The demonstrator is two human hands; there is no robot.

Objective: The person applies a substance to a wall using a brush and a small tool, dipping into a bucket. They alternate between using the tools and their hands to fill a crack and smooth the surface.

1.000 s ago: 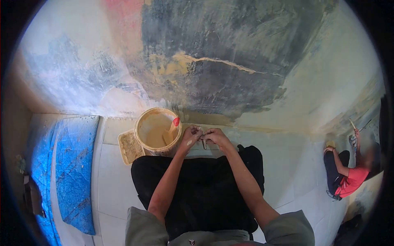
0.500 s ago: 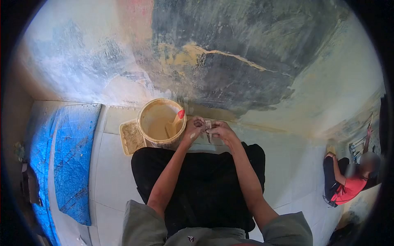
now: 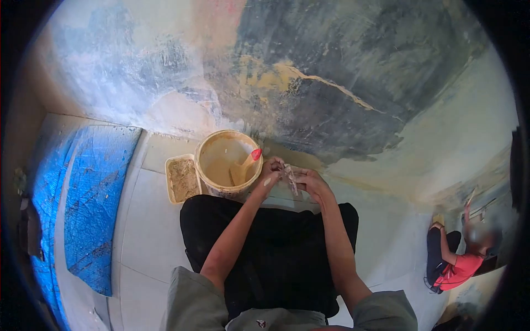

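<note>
In front of my knees, my left hand (image 3: pixel 269 173) and my right hand (image 3: pixel 312 183) come close together, fingers curled and smeared with pale residue. Between them is a crumpled, dirty-white strip (image 3: pixel 291 179), hanging down a little; its material I cannot make out. Both hands grip it. Just left of my left hand stands a round bucket (image 3: pixel 201 172) holding cloudy beige liquid. A wooden-looking tool with a red handle tip (image 3: pixel 255 155) leans inside against the bucket's right rim; its lower end is hidden in the liquid.
A shallow tray (image 3: pixel 169 185) of brownish material sits left of the bucket. Blue sheeting (image 3: pixel 94 215) covers the floor at far left. Ahead rises a patchy painted wall (image 3: pixel 353 49) with a pale crack line (image 3: pixel 331 85). Another person in red (image 3: pixel 461 270) sits at far right.
The view has shifted slightly, so the wall and bucket appear farther right. The strip looks more spread and crumpled between my fingers, and my right hand has turned a little.
</note>
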